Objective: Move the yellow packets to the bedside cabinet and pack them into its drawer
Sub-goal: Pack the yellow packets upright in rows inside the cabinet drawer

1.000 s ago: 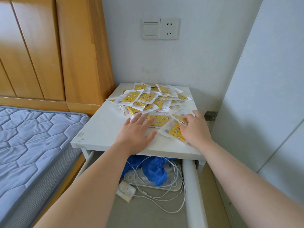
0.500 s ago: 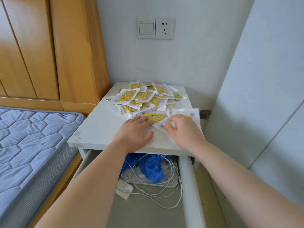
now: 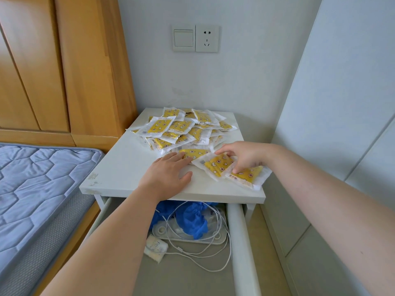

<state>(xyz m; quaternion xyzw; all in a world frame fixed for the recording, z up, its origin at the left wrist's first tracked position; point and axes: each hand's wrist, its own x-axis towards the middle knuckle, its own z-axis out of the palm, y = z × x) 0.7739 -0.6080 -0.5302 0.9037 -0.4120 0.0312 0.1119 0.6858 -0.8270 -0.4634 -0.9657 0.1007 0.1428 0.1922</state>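
A heap of several yellow packets (image 3: 181,129) in white wrappers lies on the white bedside cabinet top (image 3: 119,167), toward the back. My left hand (image 3: 166,175) lies flat on the top, fingertips touching one packet (image 3: 192,152) at the heap's front edge. My right hand (image 3: 243,154) pinches two packets (image 3: 233,169) near the top's right front corner; one pokes past the edge. The cabinet's drawer (image 3: 241,236) stands pulled out below.
Inside the drawer lie a blue plastic bag (image 3: 192,221), white cables (image 3: 205,253), a white power strip and a small white pouch (image 3: 156,247). A bed with a blue mattress (image 3: 38,189) is at left, a white wardrobe at right, a wall socket above.
My right hand has drawn two packets from the heap's front toward the right front corner. My left hand has stayed flat on the top at the heap's edge.
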